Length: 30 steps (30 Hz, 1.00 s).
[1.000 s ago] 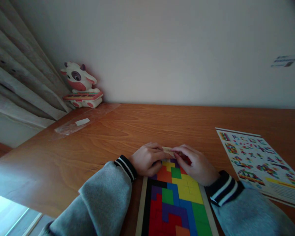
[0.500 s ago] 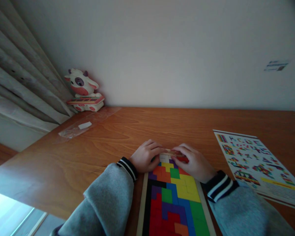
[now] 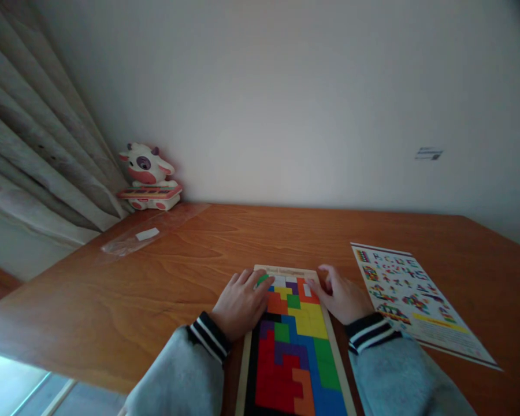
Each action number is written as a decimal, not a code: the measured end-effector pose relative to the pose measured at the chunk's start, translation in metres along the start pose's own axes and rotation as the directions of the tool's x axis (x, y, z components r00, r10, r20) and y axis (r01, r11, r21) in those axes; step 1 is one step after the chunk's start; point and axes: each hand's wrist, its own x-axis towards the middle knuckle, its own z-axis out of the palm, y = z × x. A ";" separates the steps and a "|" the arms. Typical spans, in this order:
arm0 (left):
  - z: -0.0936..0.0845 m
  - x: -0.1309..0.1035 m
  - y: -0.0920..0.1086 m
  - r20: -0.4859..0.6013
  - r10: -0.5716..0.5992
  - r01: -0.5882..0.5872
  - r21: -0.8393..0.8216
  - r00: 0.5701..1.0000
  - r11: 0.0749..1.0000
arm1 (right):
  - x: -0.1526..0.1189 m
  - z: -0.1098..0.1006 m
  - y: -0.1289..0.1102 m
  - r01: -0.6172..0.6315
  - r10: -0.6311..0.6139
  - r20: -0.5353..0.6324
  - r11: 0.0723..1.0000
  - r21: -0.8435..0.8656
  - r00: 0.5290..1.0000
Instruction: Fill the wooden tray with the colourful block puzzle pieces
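Note:
A wooden puzzle board lies lengthwise before me, packed with flat coloured block pieces. My left hand rests over its upper left side, fingers spread, the tips on or near a green piece in the corner. Part of that corner is hidden beneath the fingers. My right hand is at the upper right edge, thumb and forefinger apart and holding nothing. Its thumb tip touches or hovers by an orange-red piece, beside a small white gap. A yellow area lies lower on the board.
A printed sheet of colourful block figures lies to the right. At the back left, a toy cow with a keyboard stands by the curtain, and a clear plastic bag lies in front of it. A wall rises behind the wooden table.
My hands have parted from the board's top edge, the left going left and the right letting go of a red piece. The view has shifted, showing more of the board's top.

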 end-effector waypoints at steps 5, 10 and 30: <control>-0.007 -0.023 0.006 0.121 -0.010 0.026 -0.130 0.993 0.991 | -0.039 -0.023 0.013 0.018 -0.050 0.270 0.993 0.120 0.962; -0.004 -0.028 0.002 0.206 0.030 0.015 -0.210 0.978 0.978 | -0.057 -0.024 0.012 0.104 -0.115 0.217 0.993 0.062 0.969; 0.010 -0.037 -0.012 0.114 -0.182 0.179 0.035 0.977 0.983 | -0.060 -0.019 0.007 0.007 0.002 0.226 0.999 -0.037 0.974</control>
